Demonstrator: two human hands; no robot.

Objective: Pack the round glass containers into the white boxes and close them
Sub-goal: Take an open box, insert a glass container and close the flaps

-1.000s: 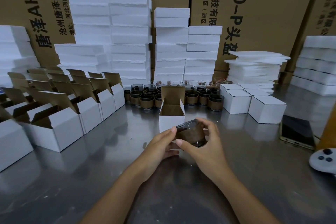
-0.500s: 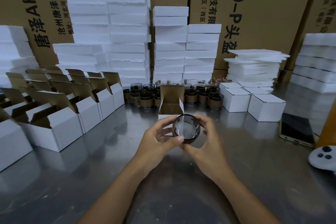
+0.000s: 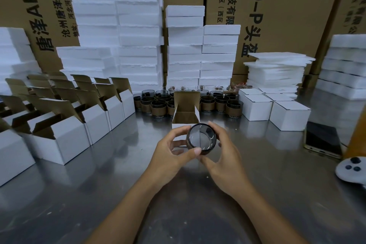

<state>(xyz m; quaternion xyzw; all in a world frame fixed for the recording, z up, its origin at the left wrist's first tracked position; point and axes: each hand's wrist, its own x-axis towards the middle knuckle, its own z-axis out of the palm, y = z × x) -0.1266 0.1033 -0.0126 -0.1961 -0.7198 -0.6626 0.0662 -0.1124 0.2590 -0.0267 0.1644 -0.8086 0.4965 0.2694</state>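
Your left hand (image 3: 172, 150) and right hand (image 3: 223, 156) both grip a round dark glass container (image 3: 201, 139) | open white cardboard box (image 3: 185, 124) stands just beyond them, unfilled | closed white boxes (image 3: 289, 118) beyond your right hand: done | many glasses (image 3: 208, 103) behind: unpacked

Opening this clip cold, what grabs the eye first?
The left hand and right hand hold a round dark glass container at centre, circular face toward the camera, before an open white cardboard box. Behind rise tall stacks of white foam slabs against brown cartons.
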